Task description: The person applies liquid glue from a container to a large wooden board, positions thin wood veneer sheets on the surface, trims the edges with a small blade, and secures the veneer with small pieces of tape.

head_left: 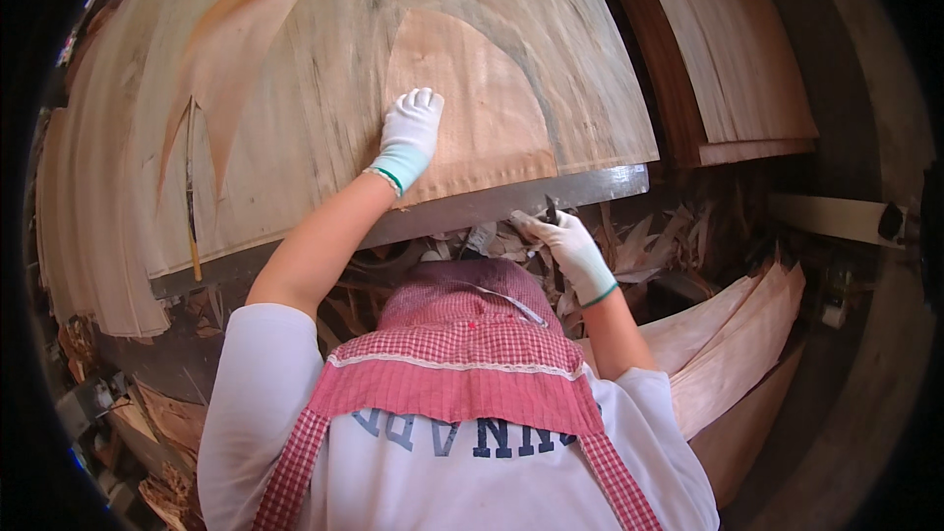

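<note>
My left hand (411,130), in a white glove with a green-edged cuff, presses down on a reddish-tan veneer piece (482,98) with a rounded far edge. Its fingers look bent and slightly apart at the tips, and nothing shows in its grasp. That piece lies on a broad stack of pale, streaked veneer sheets (324,88). Just off the near edge of the stack, my right hand (573,251), gloved too, is closed round a small knife (552,208). The dark blade points up and away; the fingers hide its handle.
A grey metal table edge (600,184) runs under the stack. Veneer scraps (639,246) heap below it. Another veneer stack (728,39) stands at far right, with long loose strips (737,334) nearer me. A thin stick (191,197) lies on the left, beside torn veneer (246,39).
</note>
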Action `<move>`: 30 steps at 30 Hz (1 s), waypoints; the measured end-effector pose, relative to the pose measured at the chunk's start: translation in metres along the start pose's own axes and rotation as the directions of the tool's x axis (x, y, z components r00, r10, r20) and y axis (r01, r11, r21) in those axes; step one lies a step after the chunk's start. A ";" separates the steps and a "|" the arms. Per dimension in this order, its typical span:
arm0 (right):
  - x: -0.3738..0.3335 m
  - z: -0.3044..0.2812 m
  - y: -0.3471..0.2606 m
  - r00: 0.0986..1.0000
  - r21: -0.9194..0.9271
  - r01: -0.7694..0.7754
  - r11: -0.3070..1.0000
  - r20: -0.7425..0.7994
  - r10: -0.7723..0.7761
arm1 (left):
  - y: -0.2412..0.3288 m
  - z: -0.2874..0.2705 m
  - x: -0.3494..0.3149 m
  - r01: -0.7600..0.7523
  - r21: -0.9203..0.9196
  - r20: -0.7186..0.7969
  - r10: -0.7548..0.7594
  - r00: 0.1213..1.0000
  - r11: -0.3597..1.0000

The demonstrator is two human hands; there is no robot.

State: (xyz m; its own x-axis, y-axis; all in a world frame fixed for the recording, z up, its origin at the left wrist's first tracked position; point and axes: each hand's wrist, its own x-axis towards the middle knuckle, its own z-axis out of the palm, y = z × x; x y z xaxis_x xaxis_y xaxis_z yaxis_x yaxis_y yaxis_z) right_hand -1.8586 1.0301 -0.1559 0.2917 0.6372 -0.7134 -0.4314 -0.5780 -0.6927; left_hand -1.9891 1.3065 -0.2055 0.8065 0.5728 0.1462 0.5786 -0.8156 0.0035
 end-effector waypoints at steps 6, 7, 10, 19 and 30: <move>-0.044 0.036 -0.036 0.960 -0.063 0.278 0.958 0.036 -0.276 | 0.006 -0.055 -0.041 0.062 -0.299 -0.168 -0.117 0.979 0.952; -0.048 0.042 -0.037 0.965 -0.081 0.260 0.962 0.045 -0.257 | 0.011 -0.078 -0.060 0.153 -0.517 0.048 -0.150 0.988 0.842; -0.042 0.071 -0.024 0.956 -0.183 0.254 0.950 0.196 -0.218 | 0.019 -0.109 -0.134 0.598 -0.794 0.571 0.200 0.796 -0.109; -0.021 0.113 0.055 0.912 -0.865 0.376 0.333 0.281 -0.300 | 0.034 -0.028 -0.271 0.588 -0.599 0.742 -0.100 0.663 -0.544; 0.035 0.160 0.103 0.981 -0.214 0.091 0.973 -0.148 -0.124 | -0.030 0.082 -0.261 0.891 -0.384 0.720 -0.525 0.453 0.241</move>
State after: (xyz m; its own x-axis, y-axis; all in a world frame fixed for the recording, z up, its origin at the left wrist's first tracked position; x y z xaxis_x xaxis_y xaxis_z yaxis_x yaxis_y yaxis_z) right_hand -2.0292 1.0745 -0.2350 0.4664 0.6215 -0.6295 -0.2105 -0.6132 -0.7613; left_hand -2.2065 1.1883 -0.3248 0.1484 0.7467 -0.6484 0.8118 0.2824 0.5111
